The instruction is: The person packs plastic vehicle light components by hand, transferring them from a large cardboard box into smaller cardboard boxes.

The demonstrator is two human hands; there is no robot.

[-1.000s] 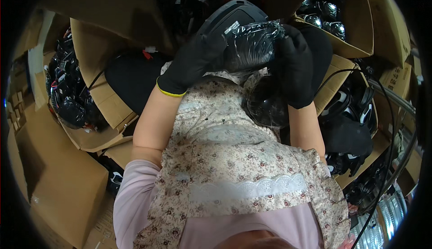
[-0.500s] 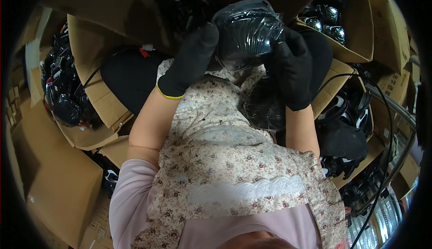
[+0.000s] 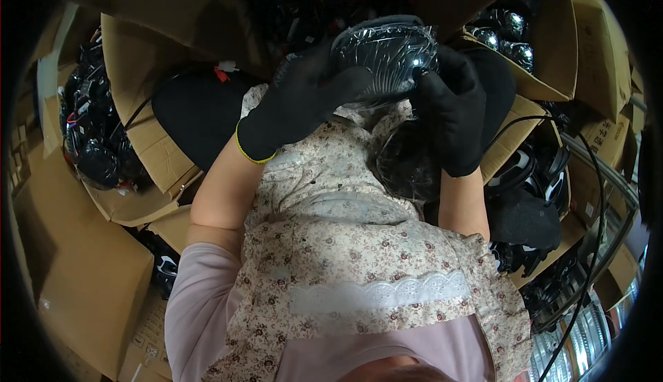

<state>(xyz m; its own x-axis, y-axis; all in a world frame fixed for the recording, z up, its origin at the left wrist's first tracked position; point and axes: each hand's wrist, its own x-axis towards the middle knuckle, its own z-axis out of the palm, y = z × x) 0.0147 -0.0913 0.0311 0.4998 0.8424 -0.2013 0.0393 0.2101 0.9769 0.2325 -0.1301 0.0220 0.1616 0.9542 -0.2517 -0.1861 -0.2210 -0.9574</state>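
Above my lap I hold a rounded dark part in clear plastic wrap (image 3: 387, 57), its front smooth and shiny under the wrinkled film. My left hand (image 3: 297, 106), in a black glove with a yellow cuff edge, grips its left side, the thumb lying across the lower front. The other fingers are partly hidden. My right hand (image 3: 452, 116), also black-gloved, is closed at the right edge, thumb and fingers on the wrap. A second dark, plastic-wrapped bundle (image 3: 407, 161) rests on my flowered apron (image 3: 331, 195), beside my right wrist.
Ahead, a deep box holds dark parts and wires (image 3: 304, 9). Open cartons hold wrapped dark parts (image 3: 97, 161) at left and shiny rounded parts (image 3: 514, 23) at far right. A black cable (image 3: 599, 202) hangs along a metal rail (image 3: 608, 164) on the right.
The wrapped part has come slightly down and tipped, so more of its smooth front faces up. My left thumb has shifted from its left edge onto its lower front.
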